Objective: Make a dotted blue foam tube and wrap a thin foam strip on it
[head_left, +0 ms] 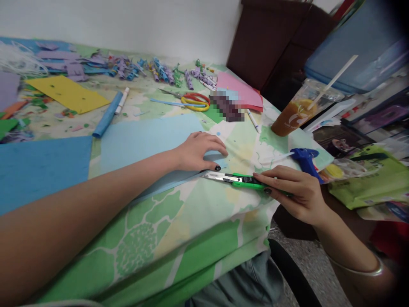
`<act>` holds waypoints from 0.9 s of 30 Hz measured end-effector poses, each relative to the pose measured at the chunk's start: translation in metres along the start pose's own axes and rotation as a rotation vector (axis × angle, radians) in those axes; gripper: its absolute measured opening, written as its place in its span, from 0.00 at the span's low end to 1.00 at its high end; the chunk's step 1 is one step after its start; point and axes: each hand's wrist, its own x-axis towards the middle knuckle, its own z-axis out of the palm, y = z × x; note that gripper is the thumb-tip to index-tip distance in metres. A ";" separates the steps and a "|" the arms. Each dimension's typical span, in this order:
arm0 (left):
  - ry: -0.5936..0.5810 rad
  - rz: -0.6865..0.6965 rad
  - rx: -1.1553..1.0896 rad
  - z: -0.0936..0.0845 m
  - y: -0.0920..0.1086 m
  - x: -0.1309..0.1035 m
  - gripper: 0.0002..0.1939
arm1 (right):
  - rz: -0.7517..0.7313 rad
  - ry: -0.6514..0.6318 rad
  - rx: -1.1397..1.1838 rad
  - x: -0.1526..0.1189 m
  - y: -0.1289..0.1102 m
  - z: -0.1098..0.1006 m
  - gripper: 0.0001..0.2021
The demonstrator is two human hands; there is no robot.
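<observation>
My left hand (pixel 201 151) lies on a light blue sheet of paper (pixel 143 136), fingers spread and the thumb by the near right corner. In my right hand (pixel 292 192) is a green utility knife (pixel 246 181), its metal blade out and pointing left. The blade's tip reaches the paper's near edge, close beside my left thumb. Whether the blade sits under or along the fold of the paper I cannot tell.
Scissors (pixel 194 101) with red and yellow handles lie behind the paper. A blue paper roll (pixel 108 114), a darker blue sheet (pixel 47 170) and a yellow sheet (pixel 68 94) are leftward. At right stand a drink cup (pixel 294 111) and a blue glue gun (pixel 306 162).
</observation>
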 end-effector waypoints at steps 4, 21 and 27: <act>0.010 0.011 0.005 0.001 -0.001 0.000 0.17 | -0.005 0.005 0.006 0.002 -0.001 0.001 0.23; 0.020 0.028 0.024 0.003 -0.002 -0.001 0.16 | -0.022 0.003 0.000 0.002 -0.004 0.003 0.24; 0.013 0.020 0.008 0.002 -0.002 -0.001 0.17 | -0.007 0.006 0.008 0.001 -0.006 0.001 0.24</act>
